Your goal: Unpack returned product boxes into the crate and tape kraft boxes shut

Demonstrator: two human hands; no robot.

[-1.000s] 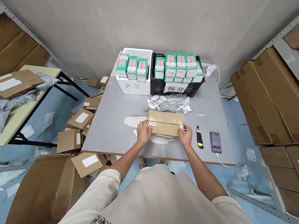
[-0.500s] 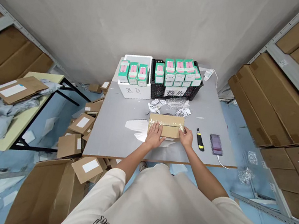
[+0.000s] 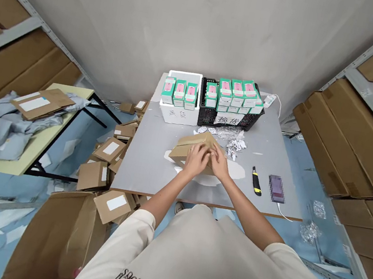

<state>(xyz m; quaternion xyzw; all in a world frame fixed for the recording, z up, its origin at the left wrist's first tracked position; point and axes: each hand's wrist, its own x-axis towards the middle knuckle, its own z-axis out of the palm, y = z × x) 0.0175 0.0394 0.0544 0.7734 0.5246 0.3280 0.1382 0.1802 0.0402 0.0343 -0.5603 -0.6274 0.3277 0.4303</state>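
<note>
A small brown cardboard box [image 3: 185,145] lies turned at an angle on the grey table [image 3: 145,170]. My left hand [image 3: 197,159] is on its near side, fingers bent over the top edge. My right hand [image 3: 219,162] grips the box's right end, its fingertips close to those of the left. Under the box shows a bare white patch [image 3: 237,170] of the tabletop. To the right lie a black and yellow utility knife [image 3: 256,181] and a blurred phone [image 3: 276,189] on a white cable. What the fingertips pinch is partly hidden.
Behind the box are crumpled paper [image 3: 236,145] and clear plastic wrap [image 3: 229,132]. A white bin [image 3: 179,115] and a black crate [image 3: 208,117] hold green and pink boxes. An open carton [image 3: 47,235] stands lower left, with several parcels beside it. Shelves flank both sides.
The box has been turned so its right end points away from me. My hands, earlier spread along its near side and right end, have come together at its right part.
</note>
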